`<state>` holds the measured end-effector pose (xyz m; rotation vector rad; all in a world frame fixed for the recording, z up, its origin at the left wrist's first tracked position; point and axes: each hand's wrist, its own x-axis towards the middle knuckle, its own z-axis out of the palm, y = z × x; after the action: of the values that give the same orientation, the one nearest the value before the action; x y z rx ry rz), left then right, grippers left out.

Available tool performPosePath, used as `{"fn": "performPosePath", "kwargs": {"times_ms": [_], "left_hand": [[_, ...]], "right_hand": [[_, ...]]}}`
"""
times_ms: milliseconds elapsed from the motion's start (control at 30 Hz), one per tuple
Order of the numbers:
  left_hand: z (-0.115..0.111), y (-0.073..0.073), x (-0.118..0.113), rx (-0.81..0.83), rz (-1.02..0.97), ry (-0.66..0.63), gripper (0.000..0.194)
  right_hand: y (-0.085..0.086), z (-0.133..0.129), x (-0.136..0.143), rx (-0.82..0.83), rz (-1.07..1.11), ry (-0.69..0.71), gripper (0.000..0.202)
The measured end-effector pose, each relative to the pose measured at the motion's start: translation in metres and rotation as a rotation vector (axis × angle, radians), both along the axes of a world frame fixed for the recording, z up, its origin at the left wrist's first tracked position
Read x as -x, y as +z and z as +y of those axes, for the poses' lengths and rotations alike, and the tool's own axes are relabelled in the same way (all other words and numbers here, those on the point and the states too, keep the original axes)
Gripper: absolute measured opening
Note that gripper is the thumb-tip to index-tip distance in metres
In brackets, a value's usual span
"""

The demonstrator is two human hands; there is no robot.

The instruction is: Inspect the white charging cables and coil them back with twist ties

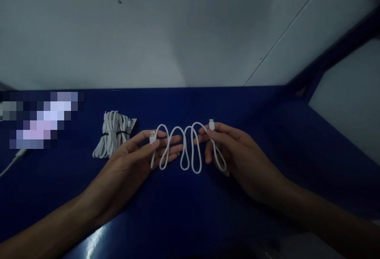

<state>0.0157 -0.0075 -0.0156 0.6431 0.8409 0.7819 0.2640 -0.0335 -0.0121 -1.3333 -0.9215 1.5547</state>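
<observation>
The white cable [184,168] spans the gap between both hands in wavy loops, over the blue table [178,219]. At nine o'clock, the left hand [127,160] pinches its wide plug [152,139]; at three, the right hand [243,154] pinches it by the small plug [211,125]. Toward ten, dark ties [122,132] bind more white cables [111,142].

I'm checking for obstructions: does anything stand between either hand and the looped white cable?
Nothing visible does: the left hand holds the white cable at one plug, the right hand at the other. The tied bundle lies beyond the left hand, not between.
</observation>
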Motion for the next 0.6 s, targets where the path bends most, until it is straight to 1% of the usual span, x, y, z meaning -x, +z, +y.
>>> {"fn": "performPosePath", "kwargs": {"times_ms": [167, 433, 600], "left_hand": [[0.0004, -0.0048, 0.0019, -0.048, 0.02, 0.0, 0.017], [-0.0013, -0.0031, 0.0016, -0.041, 0.03, -0.016, 0.021], [-0.0012, -0.0032, 0.0027, -0.026, 0.032, 0.008, 0.023]], "right_hand": [[-0.0009, -0.0015, -0.0011, -0.015, 0.01, -0.006, 0.031], [0.0017, -0.0027, 0.0003, -0.009, 0.005, -0.039, 0.03], [0.0028, -0.002, 0.0019, -0.006, 0.008, -0.056, 0.029]]}}
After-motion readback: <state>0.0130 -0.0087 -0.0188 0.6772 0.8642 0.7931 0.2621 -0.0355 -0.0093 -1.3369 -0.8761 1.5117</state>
